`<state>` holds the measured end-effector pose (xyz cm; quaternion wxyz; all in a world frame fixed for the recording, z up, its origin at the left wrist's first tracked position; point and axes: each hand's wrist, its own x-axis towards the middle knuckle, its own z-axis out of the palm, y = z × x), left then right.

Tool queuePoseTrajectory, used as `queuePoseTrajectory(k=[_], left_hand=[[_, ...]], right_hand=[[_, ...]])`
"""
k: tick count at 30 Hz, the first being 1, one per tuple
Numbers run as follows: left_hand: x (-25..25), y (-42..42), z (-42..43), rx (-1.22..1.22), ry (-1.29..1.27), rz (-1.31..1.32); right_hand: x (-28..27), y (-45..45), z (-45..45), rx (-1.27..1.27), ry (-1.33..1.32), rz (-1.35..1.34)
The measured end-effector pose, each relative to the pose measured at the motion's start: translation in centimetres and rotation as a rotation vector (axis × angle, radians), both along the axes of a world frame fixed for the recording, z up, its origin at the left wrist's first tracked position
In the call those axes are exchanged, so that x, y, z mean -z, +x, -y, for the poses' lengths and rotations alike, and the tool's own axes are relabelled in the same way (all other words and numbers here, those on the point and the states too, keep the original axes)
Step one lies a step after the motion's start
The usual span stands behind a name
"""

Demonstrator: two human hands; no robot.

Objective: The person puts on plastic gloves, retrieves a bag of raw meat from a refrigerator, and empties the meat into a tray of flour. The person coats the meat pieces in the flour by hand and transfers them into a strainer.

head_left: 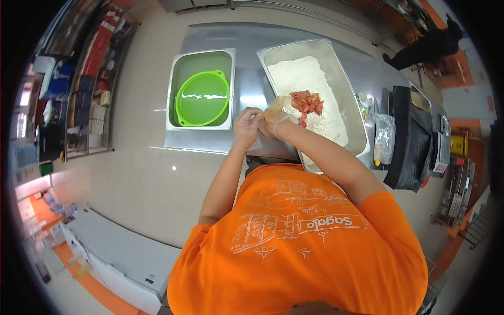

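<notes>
My left hand (pixel 245 128) and my right hand (pixel 270 126) meet at the near edge of the steel table, both in clear plastic gloves. The left fingers are pinched together against the right hand; what they grip is too small to make out. Loose, yellowish see-through plastic (pixel 278 108) bunches around my right hand, hiding its fingers. Just beyond lies a steel pan (pixel 344 100) of white flour (pixel 299 71), with a heap of reddish-orange raw meat pieces (pixel 307 102) on the flour.
Left of my hands, a green round strainer (pixel 178 105) sits in a second steel pan (pixel 171 89) holding liquid. To the right are a clear plastic bag (pixel 384 136) and a black case (pixel 404 142). A person in dark clothes (pixel 433 44) stands at upper right. Shelves (pixel 89 105) line the left.
</notes>
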<state>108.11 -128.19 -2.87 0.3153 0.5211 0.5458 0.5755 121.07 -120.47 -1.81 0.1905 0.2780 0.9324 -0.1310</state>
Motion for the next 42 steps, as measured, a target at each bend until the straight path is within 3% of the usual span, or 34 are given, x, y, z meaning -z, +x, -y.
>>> queuePoseTrajectory(k=[2,4,6,11,13,15,18,21,24,27,30,33,36,39,42], left_hand=[[1.3,0.1,0.5,-0.015,-0.026,0.069],[1.5,-0.2,1.0,-0.013,-0.076,0.089],[1.3,-0.6,0.7,-0.023,-0.095,0.097],[-0.2,-0.8,0.7,-0.061,-0.091,0.009],[-1.1,-0.7,0.5,-0.038,-0.088,0.060],[-0.9,-0.7,0.5,-0.025,-0.094,0.098],[-0.1,-0.8,0.3,-0.043,-0.093,0.071],[-0.2,-0.5,0.4,-0.080,-0.084,0.032],[-0.7,0.0,-0.1,-0.061,-0.119,0.127],[0.2,-0.1,-0.5,-0.053,-0.168,0.169],[0.8,-0.3,-1.0,-0.026,-0.100,0.232],[0.0,-0.1,-0.9,-0.009,-0.131,0.215],[0.5,-0.3,-1.0,-0.013,-0.138,0.160],[0.0,-0.4,-0.6,0.016,-0.141,0.180],[-1.9,-0.6,-0.3,0.037,-0.184,0.188]], right_hand=[[0.5,0.0,0.4,0.250,-0.129,-0.062],[0.6,-0.3,0.6,0.252,-0.164,-0.075],[0.3,-0.6,0.0,0.000,-0.100,-0.034],[-2.3,0.3,-0.9,-0.320,-0.042,-0.034],[-3.4,0.4,-1.3,-0.241,-0.110,0.003],[-10.3,0.3,-1.0,0.055,-0.266,0.024],[-13.2,2.6,-2.3,0.158,-0.294,-0.012],[-14.6,5.8,-3.2,0.700,-0.752,-0.320],[-15.4,9.4,-4.7,0.818,-0.997,-0.660],[-17.2,12.4,-5.2,0.961,-0.880,-0.885],[-15.7,15.5,-6.2,1.002,-0.706,-0.878],[-12.8,16.2,-6.4,1.056,-0.677,-0.654],[-7.8,18.3,-7.4,1.099,-0.813,-0.590],[-7.3,19.1,-6.2,0.863,-0.199,-0.350],[-12.7,16.1,-3.9,0.951,-0.212,-0.473]])
